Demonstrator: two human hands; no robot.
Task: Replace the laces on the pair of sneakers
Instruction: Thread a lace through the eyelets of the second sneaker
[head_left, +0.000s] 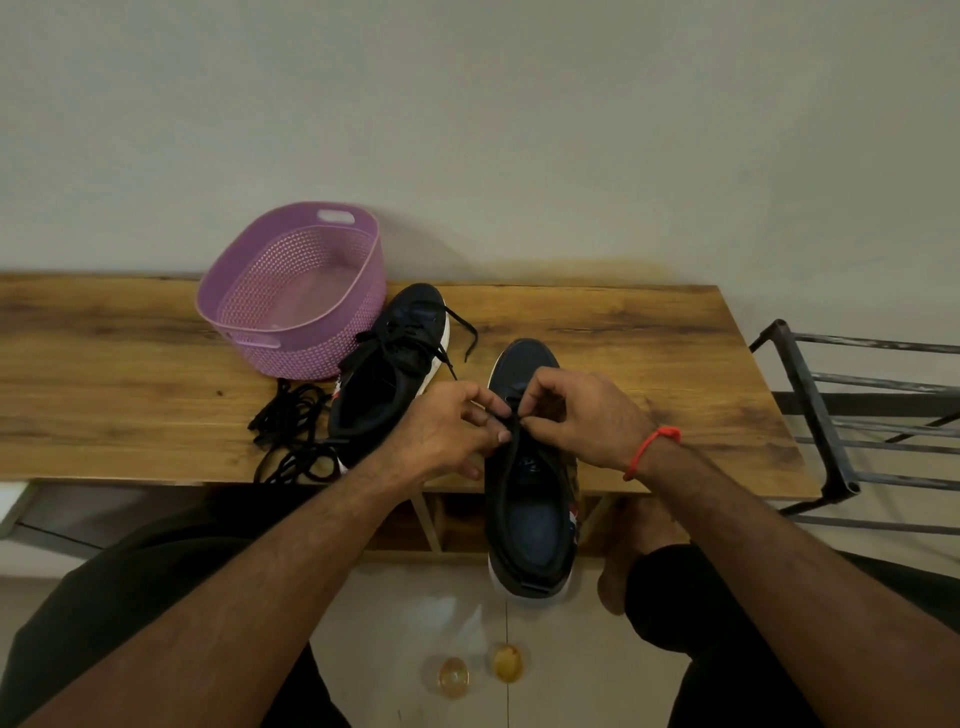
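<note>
**Lacing the near sneaker at the tabletop's front edge**

The wooden tabletop (649, 332) runs along the wall, its front edge toward the seated person, so the work sits within easy reach of both arms. Beyond its right edge stands a dark metal rack (841, 415), playing no part here.

The purple basket (291, 291) stands at the back edge, left of centre, and looks empty; probably it is there to hold laces out of the way.

The near sneaker (527, 499) lies toe-away across the front edge, heel overhanging toward the person, which brings its eyelets right under the hands. The far sneaker (389, 374) rests just right of the basket, touching or nearly touching it, with its lace ends (467, 332) loose on the wood; whether these are new or old I cannot tell.

A tangle of loose black laces (291, 436) sits near the front edge, left of the far sneaker.

The left hand (447, 431) and right hand (582, 415) meet over the near sneaker's eyelets, each with fingers closed in a narrow pinch on the black lace (511, 415), likely threading or tensioning it.
</note>
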